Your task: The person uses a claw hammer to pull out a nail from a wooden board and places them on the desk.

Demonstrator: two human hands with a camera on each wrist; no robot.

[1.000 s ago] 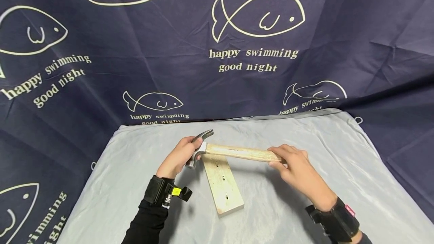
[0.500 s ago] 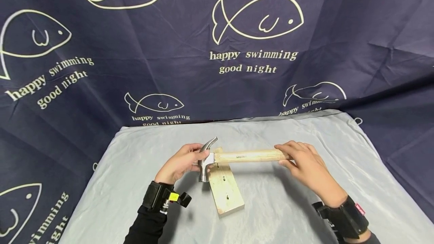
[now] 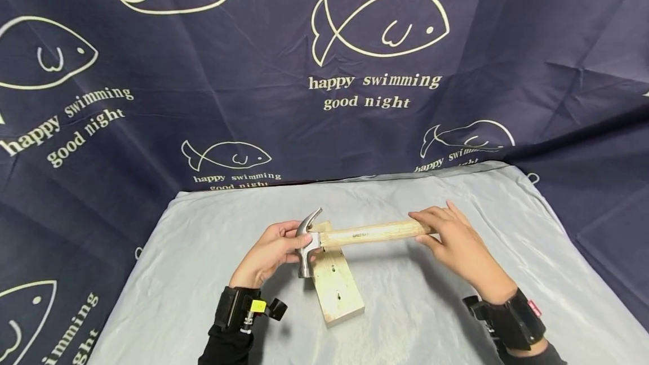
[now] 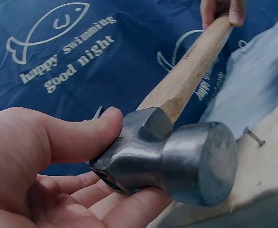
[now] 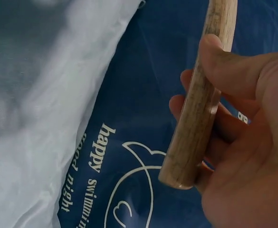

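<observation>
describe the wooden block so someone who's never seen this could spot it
Above the pale cloth, before the navy fish-print curtain, the left hand and right hand hold a hammer. Beneath it, on the cloth, lies the wooden block. Unlike the slim-handled, steel-headed hammer, it is a pale rectangular slab with a nail standing in it.

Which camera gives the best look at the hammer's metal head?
The left wrist view: there the metal head is large and close, its round striking face clear. The head camera shows it smaller, side-on, claw included, though fingers partly cover it. The right wrist view shows only part of the wooden handle, none of the metal.
</observation>
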